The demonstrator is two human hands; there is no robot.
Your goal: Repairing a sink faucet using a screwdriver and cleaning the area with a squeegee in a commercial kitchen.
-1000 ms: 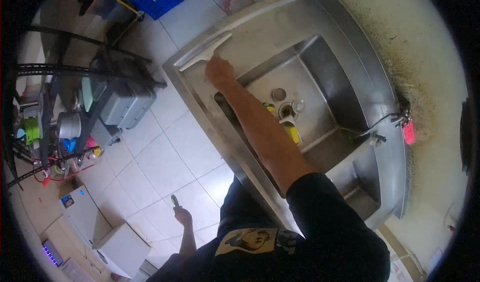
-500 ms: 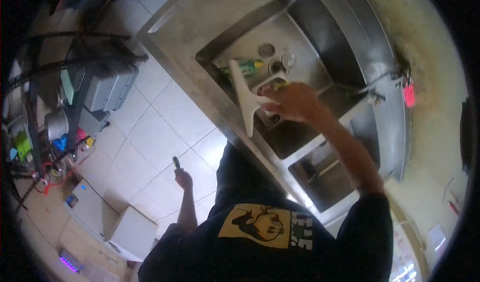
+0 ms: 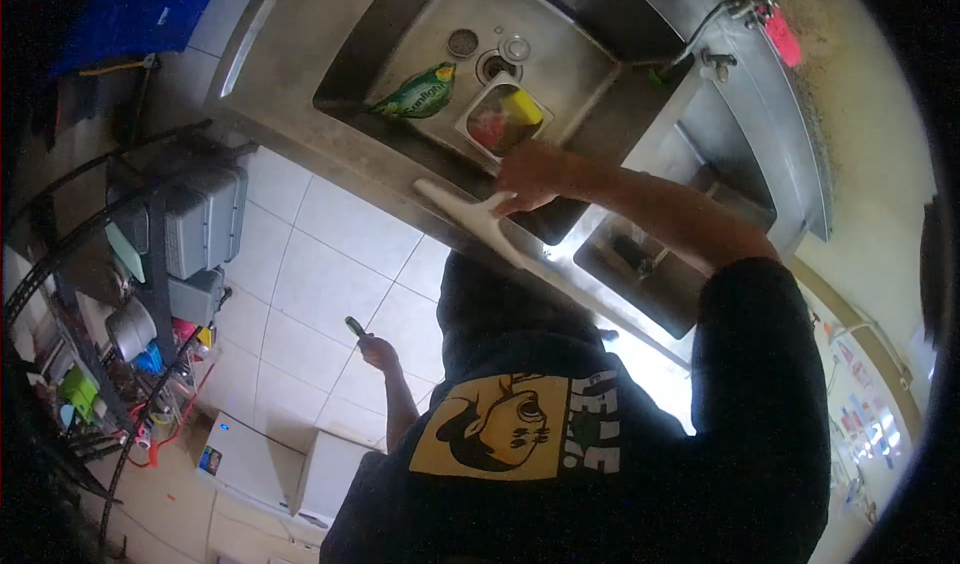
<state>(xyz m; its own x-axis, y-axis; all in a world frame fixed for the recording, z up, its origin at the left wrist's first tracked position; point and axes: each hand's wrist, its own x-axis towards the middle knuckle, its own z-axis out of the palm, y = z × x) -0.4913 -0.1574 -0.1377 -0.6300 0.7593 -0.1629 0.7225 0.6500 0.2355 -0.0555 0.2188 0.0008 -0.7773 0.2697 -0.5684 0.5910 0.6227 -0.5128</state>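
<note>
My right hand (image 3: 530,176) is closed round the handle of a white squeegee (image 3: 470,216). Its long blade lies along the front rim of the steel sink (image 3: 330,149). Away to the left, over the floor, my left hand (image 3: 380,354) is closed on a small dark slim object (image 3: 354,325), whose kind I cannot make out. Inside the larger basin sits a square metal pan (image 3: 463,124) with a yellow sponge (image 3: 521,106) and something reddish in it. Beside the pan lies a green packet (image 3: 418,94), with a round strainer (image 3: 462,43) farther back near the drain.
A tap (image 3: 735,9) with a pink cloth (image 3: 783,39) stands at the sink's back right. A second basin (image 3: 640,269) holds dark items. On the left, a black rack (image 3: 155,234) carries grey bins (image 3: 205,219) and pots. White appliances (image 3: 255,459) stand lower left.
My right hand has brought the squeegee from above the basin to the front rim, uncovering the pan and sponge. My left hand still holds the dark object. The whole view has shifted.
</note>
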